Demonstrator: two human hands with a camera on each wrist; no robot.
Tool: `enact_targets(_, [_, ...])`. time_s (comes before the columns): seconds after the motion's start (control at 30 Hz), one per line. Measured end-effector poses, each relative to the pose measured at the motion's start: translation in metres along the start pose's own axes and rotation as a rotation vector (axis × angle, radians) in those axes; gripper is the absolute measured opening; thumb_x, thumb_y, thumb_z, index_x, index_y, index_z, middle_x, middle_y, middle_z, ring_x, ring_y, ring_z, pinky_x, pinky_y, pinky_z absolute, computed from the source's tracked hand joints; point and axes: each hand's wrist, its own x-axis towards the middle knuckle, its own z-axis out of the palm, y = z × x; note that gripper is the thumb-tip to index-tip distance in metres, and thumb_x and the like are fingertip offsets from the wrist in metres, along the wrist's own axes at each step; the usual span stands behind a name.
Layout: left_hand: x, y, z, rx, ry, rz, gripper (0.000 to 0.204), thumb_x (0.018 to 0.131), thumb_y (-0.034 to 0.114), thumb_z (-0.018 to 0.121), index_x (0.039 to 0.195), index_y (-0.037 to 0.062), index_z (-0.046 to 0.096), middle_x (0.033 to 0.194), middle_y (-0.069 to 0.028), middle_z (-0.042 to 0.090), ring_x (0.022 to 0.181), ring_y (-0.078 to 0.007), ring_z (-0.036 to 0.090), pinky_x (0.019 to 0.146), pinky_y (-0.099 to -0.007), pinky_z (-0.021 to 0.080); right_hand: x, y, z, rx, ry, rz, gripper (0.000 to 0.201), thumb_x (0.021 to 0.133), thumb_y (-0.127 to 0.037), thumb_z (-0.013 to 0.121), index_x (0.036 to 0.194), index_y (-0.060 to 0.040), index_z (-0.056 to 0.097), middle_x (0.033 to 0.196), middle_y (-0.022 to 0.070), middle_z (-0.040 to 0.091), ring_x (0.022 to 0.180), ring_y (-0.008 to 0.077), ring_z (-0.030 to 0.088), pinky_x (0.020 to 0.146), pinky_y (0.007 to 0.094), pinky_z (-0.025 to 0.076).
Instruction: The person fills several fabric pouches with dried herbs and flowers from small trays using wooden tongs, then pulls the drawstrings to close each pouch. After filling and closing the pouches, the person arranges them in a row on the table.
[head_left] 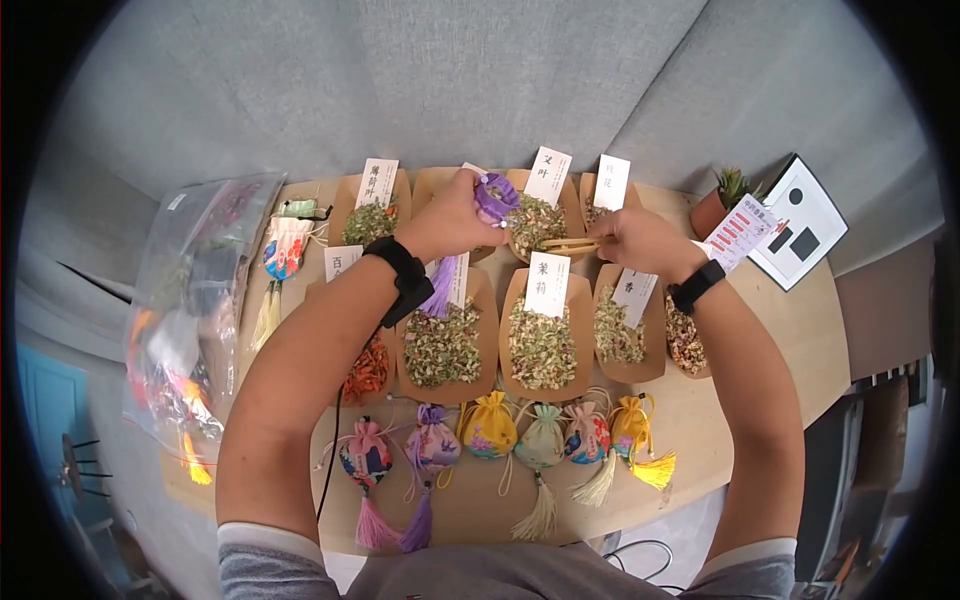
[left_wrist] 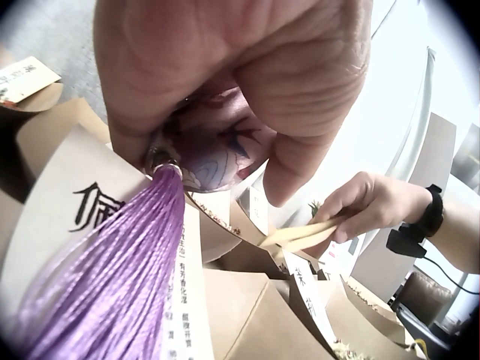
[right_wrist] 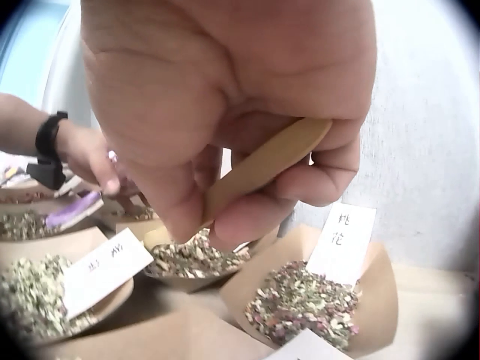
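My left hand point(head_left: 445, 215) grips a small purple drawstring pouch point(head_left: 495, 198), its gathered mouth spread and facing up. A purple tassel point(left_wrist: 124, 262) hangs below the pouch in the left wrist view. With my right hand point(head_left: 640, 243) I pinch light bamboo tongs point(head_left: 570, 244) between thumb and fingers. The tips of the tongs reach over chopped dried herbs point(head_left: 535, 218) in a back-row paper tray, just right of the pouch. In the right wrist view, one flat arm of the tongs point(right_wrist: 259, 165) crosses the palm, and its lower end is close over the herbs point(right_wrist: 199, 255).
More brown paper trays point(head_left: 488, 300) of dried herbs, with white label cards point(head_left: 546, 283), stand in two rows. Several filled pouches point(head_left: 490, 425) line the front. A plastic bag point(head_left: 190, 290) lies left; a potted plant point(head_left: 732, 190) and framed sheet point(head_left: 800, 222) stand right.
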Motion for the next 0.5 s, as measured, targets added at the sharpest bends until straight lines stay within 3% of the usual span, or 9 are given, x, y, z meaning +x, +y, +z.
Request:
enact_targets(0.07, [0.001, 0.001, 0.0, 0.012, -0.001, -0.002, 0.072, 0.075, 0.013, 0.082, 0.133, -0.0048, 0.043, 0.123, -0.012, 0.063, 0.113, -0.0191, 0.063, 0.099, -0.0322, 0.05, 0.003, 0.003, 0.005, -0.038, 0.019, -0.057, 0.024, 0.084, -0.009, 0.068, 0.107, -0.003, 0.073, 0.089, 0.0181, 0.073, 0.081, 0.034, 0.07, 0.077, 0.0404, 0.055])
enact_targets(0.27, [-0.005, 0.013, -0.004, 0.041, 0.0, -0.035, 0.075, 0.073, 0.017, 0.084, 0.133, -0.0047, 0.044, 0.122, -0.0129, 0.063, 0.113, -0.0203, 0.063, 0.099, -0.0328, 0.049, 0.012, -0.006, -0.001, -0.028, 0.137, 0.125, 0.023, 0.087, -0.014, 0.066, 0.104, 0.0009, 0.073, 0.09, 0.0221, 0.072, 0.083, 0.0378, 0.069, 0.076, 0.0433, 0.054])
enact_targets(0.37, [-0.007, 0.013, -0.004, 0.029, 0.006, -0.027, 0.077, 0.072, 0.018, 0.084, 0.134, -0.0048, 0.043, 0.121, -0.0131, 0.063, 0.113, -0.0208, 0.063, 0.099, -0.033, 0.049, 0.017, 0.003, -0.002, -0.138, 0.044, 0.222, 0.025, 0.091, -0.017, 0.062, 0.103, -0.0006, 0.075, 0.087, 0.0213, 0.073, 0.083, 0.036, 0.07, 0.08, 0.044, 0.054])
enact_targets(0.5, [-0.003, 0.005, -0.003, 0.013, 0.002, -0.004, 0.077, 0.072, 0.018, 0.085, 0.134, -0.005, 0.044, 0.12, -0.0134, 0.063, 0.112, -0.0213, 0.063, 0.099, -0.0329, 0.049, 0.02, -0.012, -0.005, 0.003, -0.149, 0.342, 0.03, 0.093, -0.023, 0.06, 0.1, 0.0012, 0.075, 0.087, 0.0203, 0.073, 0.079, 0.034, 0.07, 0.076, 0.0419, 0.053])
